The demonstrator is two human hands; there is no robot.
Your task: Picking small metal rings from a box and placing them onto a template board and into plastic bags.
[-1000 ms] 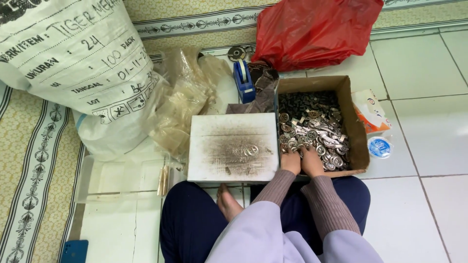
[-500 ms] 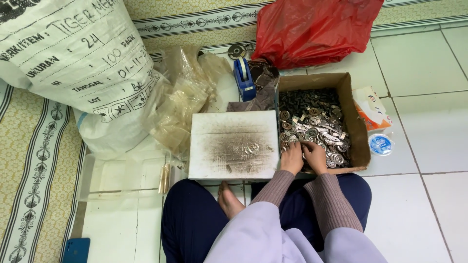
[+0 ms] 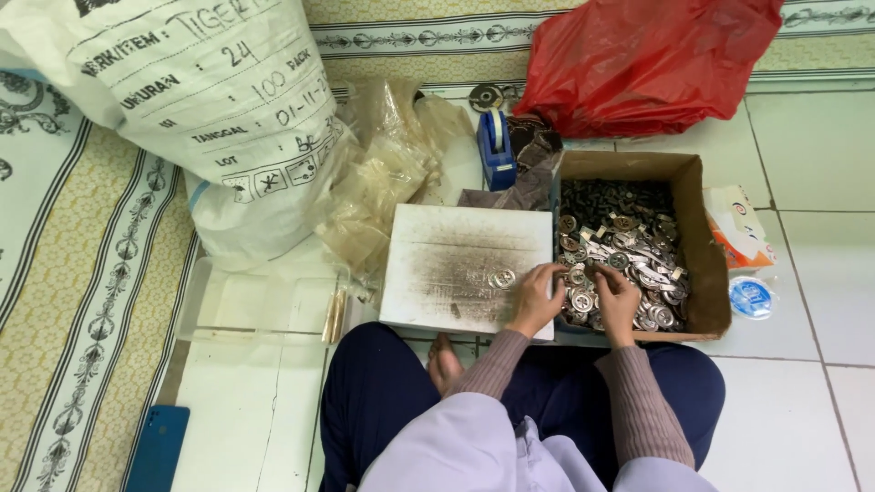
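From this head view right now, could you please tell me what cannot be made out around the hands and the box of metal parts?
- Left hand: fingertips curl under; whether they pinch a part is hidden.
- Right hand: fingers buried among the metal parts; its grip is unclear.
- Cardboard box: depth hidden by the parts.
- Small parts on the white board: too small to identify.
- Red bag: top cut off.

small silvery metal parts, round and flat, lie heaped in an open brown cardboard box on the tiled floor. a few more parts lie on the smudged white board just beside the box's left wall.
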